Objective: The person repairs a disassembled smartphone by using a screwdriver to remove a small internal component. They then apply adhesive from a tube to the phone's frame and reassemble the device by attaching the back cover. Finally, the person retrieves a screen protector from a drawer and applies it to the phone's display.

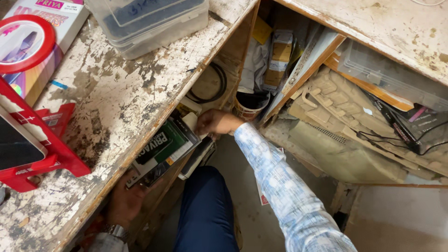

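Worn chipped-paint wooden counter point(116, 107); glossy cardboard boxes point(161, 151); clear plastic container point(149, 23).

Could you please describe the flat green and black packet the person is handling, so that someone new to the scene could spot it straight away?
Start at the worn white-painted worktop and follow its wooden front edge down to the shelf beneath. There the left hand supports a small stack of flat packets from below while the right hand grips its top end. The green and black packet lies uppermost, the only green one there.
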